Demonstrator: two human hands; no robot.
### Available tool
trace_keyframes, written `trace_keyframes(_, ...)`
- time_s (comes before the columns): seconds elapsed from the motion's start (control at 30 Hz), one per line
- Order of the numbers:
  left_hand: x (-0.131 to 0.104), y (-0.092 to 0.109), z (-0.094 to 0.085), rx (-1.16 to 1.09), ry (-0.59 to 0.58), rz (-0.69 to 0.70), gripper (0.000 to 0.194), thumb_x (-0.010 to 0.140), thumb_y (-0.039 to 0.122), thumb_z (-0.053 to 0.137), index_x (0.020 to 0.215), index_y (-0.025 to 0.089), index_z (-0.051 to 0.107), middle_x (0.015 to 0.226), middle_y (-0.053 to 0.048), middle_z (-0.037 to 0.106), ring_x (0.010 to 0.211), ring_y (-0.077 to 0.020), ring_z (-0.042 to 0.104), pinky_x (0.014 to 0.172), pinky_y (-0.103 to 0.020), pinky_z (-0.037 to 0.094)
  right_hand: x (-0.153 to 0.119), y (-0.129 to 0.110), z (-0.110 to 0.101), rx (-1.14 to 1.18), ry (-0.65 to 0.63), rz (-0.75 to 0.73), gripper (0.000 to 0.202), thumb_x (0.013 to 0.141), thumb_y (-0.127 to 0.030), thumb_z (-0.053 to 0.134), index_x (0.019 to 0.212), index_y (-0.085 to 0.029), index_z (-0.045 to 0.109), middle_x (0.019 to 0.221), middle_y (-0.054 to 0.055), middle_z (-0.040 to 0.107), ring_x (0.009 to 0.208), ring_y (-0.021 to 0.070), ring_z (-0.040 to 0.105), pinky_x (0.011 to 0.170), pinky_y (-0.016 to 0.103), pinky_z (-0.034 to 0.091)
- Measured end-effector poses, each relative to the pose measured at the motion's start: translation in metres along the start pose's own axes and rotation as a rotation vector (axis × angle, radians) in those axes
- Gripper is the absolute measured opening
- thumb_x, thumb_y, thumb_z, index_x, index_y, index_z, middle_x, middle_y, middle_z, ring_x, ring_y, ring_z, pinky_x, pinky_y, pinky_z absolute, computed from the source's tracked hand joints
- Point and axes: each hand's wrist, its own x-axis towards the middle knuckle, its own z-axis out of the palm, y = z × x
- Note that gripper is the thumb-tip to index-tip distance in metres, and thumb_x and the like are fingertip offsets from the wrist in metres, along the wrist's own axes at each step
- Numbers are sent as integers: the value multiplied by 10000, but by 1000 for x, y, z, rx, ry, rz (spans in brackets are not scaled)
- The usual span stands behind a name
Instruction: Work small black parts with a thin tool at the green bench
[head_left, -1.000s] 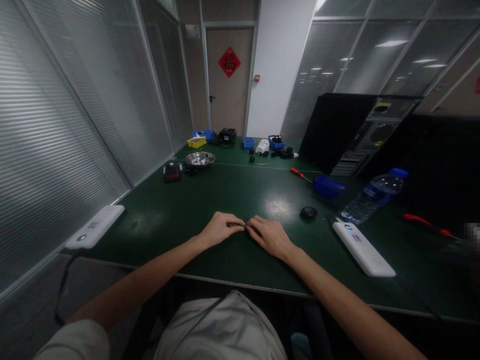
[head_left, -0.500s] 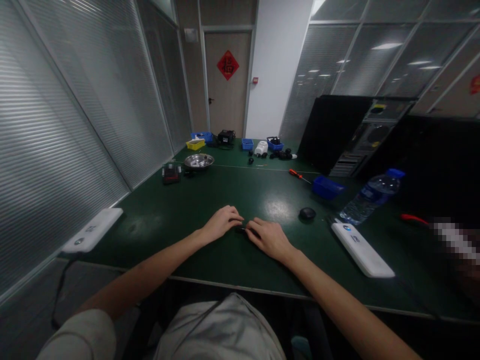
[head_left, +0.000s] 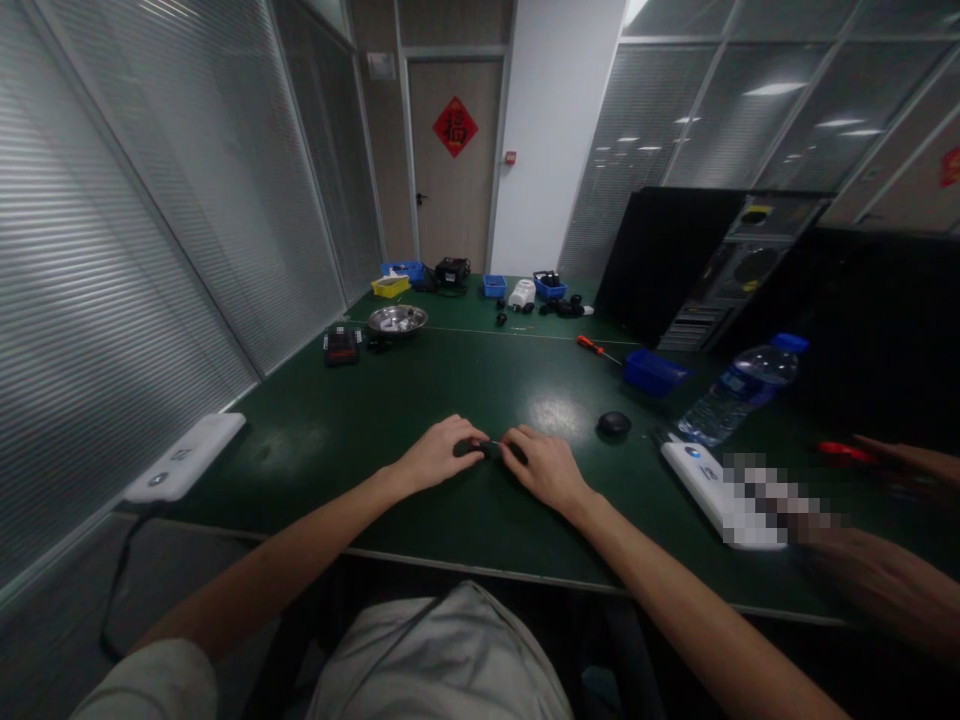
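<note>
Over the front middle of the dark green table, my two hands are close together. With thumb and fingers pinched, my left hand [head_left: 448, 452] holds a small black part [head_left: 487, 450]; its exact kind is too small to tell. My right hand [head_left: 546, 470] has its fingertips closed at the other end of that part, where a thin light line shows between the hands. What lies inside the right fingers is hidden. A black computer mouse-like rounded piece [head_left: 614, 424] rests to the right of my right hand.
White box-shaped devices [head_left: 180, 462] [head_left: 686, 470] lie left and right. A water bottle [head_left: 739, 392], blue bin [head_left: 654, 372] and orange screwdriver [head_left: 589, 345] stand right. A metal dish [head_left: 397, 320] is farther back. Another person's hand [head_left: 877, 570] reaches in by a red-handled tool [head_left: 846, 453].
My hands have shifted slightly, and the small black part between them shows more, now at the left fingertips. Another person's hands have reached in from the right, over the white device.
</note>
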Motion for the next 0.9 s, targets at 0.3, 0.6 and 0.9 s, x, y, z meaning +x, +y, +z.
trace_keyframes(0.3, 6, -7, 1, 9, -63, -12, 210, 999, 315, 590, 1160, 218, 684, 1144, -71, 682, 1065, -210, 634, 949, -337, 500, 1, 5, 5, -5, 9, 24, 274, 1077, -414, 445, 1053, -259, 671, 989, 14, 695, 785, 163, 657, 627, 271, 356)
trace_keyframes(0.6, -42, -95, -82, 181, -27, -261, 264, 1000, 338, 563, 1224, 246, 668, 1214, -64, 695, 1114, -225, 653, 974, -351, 492, 0, 4, 1, 38, 7, 28, 277, 1077, -415, 443, 1063, -257, 671, 1023, 22, 704, 811, 166, 664, 639, 265, 380)
trace_keyframes(0.9, -141, -195, -198, 513, 406, -830, 265, 881, 279, 626, 1085, 143, 726, 1028, -78, 771, 972, -238, 699, 919, -318, 503, 1, 6, 3, 56, 14, 23, 284, 1077, -416, 441, 1068, -258, 677, 1017, 24, 703, 790, 165, 655, 634, 264, 375)
